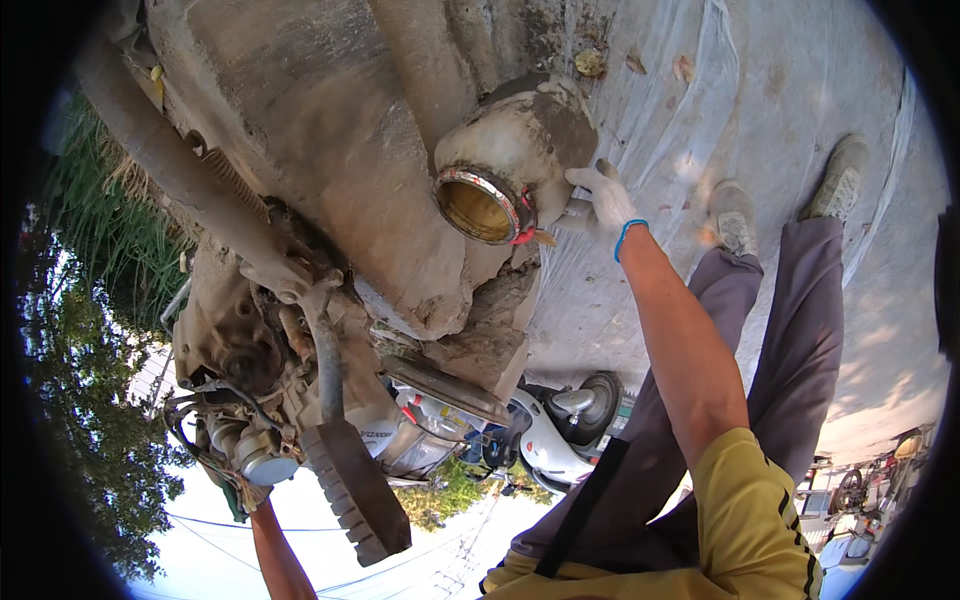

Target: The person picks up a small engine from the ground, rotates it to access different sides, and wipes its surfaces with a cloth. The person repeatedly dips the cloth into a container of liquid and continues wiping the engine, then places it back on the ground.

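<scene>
My right hand (606, 199), in a white work glove with a blue wrist cuff, is at the side of a dirty rounded container (517, 142). It appears to grip a grey stub-like handle (576, 215) there. Red-and-white tape edges the container's round mouth, and the inside looks yellowish brown. Red material is tied at the rim. At lower left, my left hand (251, 496) reaches behind a muddy motorcycle engine (255, 375), beside a round metal part (270, 466) and cables. Its fingers are mostly hidden, so its hold is unclear.
A rubber-covered footpeg (356, 491) juts out near my left arm. A thick tube (172, 161) with a spring runs alongside a broken concrete slab (337, 165). Plastic sheeting (690, 127) covers ground near my shoes (733, 217). A white scooter (551, 446) stands beyond.
</scene>
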Available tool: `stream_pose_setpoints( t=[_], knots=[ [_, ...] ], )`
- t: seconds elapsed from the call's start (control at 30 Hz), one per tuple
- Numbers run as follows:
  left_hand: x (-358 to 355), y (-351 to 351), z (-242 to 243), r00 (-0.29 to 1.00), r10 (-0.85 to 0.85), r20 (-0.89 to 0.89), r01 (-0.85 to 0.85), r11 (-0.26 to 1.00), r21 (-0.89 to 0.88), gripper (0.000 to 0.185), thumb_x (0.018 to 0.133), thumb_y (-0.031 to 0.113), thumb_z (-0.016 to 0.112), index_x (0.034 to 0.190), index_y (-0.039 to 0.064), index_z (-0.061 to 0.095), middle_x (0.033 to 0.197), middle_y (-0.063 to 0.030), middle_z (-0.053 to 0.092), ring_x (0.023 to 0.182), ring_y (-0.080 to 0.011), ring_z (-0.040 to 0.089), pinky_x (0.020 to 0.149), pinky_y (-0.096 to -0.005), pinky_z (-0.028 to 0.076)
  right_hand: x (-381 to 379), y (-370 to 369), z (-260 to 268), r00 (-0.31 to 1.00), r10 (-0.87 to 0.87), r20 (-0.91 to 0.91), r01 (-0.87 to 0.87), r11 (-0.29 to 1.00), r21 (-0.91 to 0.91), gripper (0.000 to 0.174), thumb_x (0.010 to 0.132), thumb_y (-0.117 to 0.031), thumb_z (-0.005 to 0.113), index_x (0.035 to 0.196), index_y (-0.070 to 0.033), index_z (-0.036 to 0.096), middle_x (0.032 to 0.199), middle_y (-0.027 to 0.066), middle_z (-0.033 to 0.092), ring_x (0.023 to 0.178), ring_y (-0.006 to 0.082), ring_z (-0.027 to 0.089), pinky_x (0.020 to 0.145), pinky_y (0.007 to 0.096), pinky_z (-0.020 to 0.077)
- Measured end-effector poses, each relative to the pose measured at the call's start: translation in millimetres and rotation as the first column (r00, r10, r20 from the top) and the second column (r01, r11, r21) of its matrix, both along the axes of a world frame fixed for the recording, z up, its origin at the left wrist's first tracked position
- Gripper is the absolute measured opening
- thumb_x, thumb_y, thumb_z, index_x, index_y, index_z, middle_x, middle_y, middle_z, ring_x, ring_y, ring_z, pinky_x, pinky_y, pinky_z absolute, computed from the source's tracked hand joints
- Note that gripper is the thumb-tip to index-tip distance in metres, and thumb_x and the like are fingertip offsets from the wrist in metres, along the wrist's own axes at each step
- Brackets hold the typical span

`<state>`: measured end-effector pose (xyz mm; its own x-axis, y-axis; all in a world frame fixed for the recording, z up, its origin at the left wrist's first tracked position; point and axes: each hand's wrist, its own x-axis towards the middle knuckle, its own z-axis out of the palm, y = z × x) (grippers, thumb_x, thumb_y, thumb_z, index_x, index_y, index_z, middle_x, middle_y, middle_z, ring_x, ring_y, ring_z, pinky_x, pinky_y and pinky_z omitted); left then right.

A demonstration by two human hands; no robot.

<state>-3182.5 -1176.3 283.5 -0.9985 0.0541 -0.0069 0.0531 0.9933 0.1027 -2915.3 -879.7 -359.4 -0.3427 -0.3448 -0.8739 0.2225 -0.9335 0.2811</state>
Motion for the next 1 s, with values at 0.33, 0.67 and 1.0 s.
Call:
stream_pose_setpoints(
  t=[0.33,0.67,1.0],
  knots=[
    [-6,6,-4,1.000,-0.017,0.005,0.017,0.999,-0.046,0.047,0.116,0.030,0.054,0.151,-0.001,0.055,0.142,-0.0199,0.066,0.125,-0.0336,0.070,0.110,-0.0512,0.060,-33,10,-13,0.998,0.059,-0.007,-0.059,0.965,-0.256,0.116,0.091,-0.065,0.084,0.177,-0.018,0.022,0.181,0.0230,0.027,0.160,0.0584,0.032,0.119,0.0875,0.0283],
    [-8,9,-3,1.000,-0.023,-0.002,0.023,0.998,-0.062,0.046,0.116,0.031,0.054,0.149,-0.001,0.056,0.140,-0.0196,0.067,0.124,-0.0329,0.070,0.109,-0.0502,0.059,-9,-58,-4,0.882,-0.470,-0.035,0.432,0.835,-0.341,0.085,0.109,-0.067,0.060,0.174,-0.021,0.033,0.179,0.0091,0.039,0.164,0.0413,0.036,0.122,0.0827,0.0308],
    [-9,6,-4,0.999,-0.037,-0.017,0.036,0.995,-0.089,0.046,0.116,0.031,0.054,0.148,-0.002,0.057,0.138,-0.0193,0.068,0.123,-0.0323,0.070,0.109,-0.0493,0.059,-36,-63,-18,0.802,-0.589,-0.095,0.543,0.786,-0.295,0.086,0.111,-0.068,0.055,0.176,-0.017,0.030,0.181,0.0125,0.034,0.165,0.0412,0.033,0.126,0.0804,0.0284]
  ],
)
